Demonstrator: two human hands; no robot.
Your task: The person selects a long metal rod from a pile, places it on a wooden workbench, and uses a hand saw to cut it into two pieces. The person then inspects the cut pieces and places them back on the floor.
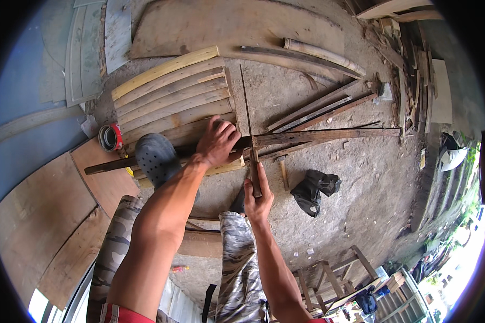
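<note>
My left hand (219, 141) is closed over a long dark wooden plank (318, 137) that crosses the slatted wooden pallet (172, 91) and sticks out to the right past its edge. In my right hand (258, 200) is the wooden handle of a handsaw (255, 175). Its thin blade points away from me and crosses the plank just right of my left hand. A grey clog (157, 159) on my left foot presses on the plank's left part. My fingertips on the left are partly hidden behind the hand.
A hammer (283, 173) and a black plastic bag (310, 191) lie on the dirt floor to the right. Beyond them are loose boards (320, 110). A red-rimmed can (110, 137) stands left of the pallet, near plywood sheets (37, 215). A wooden frame (334, 280) is at lower right.
</note>
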